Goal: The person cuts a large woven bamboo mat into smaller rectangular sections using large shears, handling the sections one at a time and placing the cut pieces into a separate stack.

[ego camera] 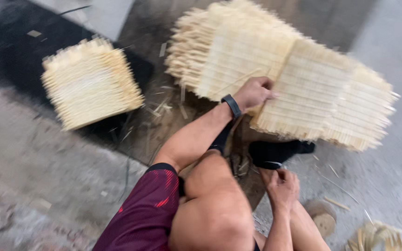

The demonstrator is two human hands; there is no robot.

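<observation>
Nearest the lens is the person's bare knee point(215, 204) and the maroon shorts point(147, 214), folded up in a low squat or seat, which puts both arms within easy reach of the floor. The right hand point(281, 186) hangs low beside the shin, fingers curled loosely inward; whether they pinch a thin bamboo sliver is lost to blur. Just above those fingers lies a black sock or cloth point(275, 151). The left hand point(253, 93), with a black wristband point(231, 106) behind it, reaches forward, its fingers bent and pressed onto the edge of a woven bamboo mat point(310, 93), apparently gripping it where two mats overlap. Beyond those fingertips more such mats point(229, 51) are fanned in a loose pile, kept close for handling. Well off to the far side of the left fingers, a separate neat stack of mats point(89, 81) sits on a dark sheet point(10, 42). Loose bamboo strips point(378, 234) lie near the right hand.
</observation>
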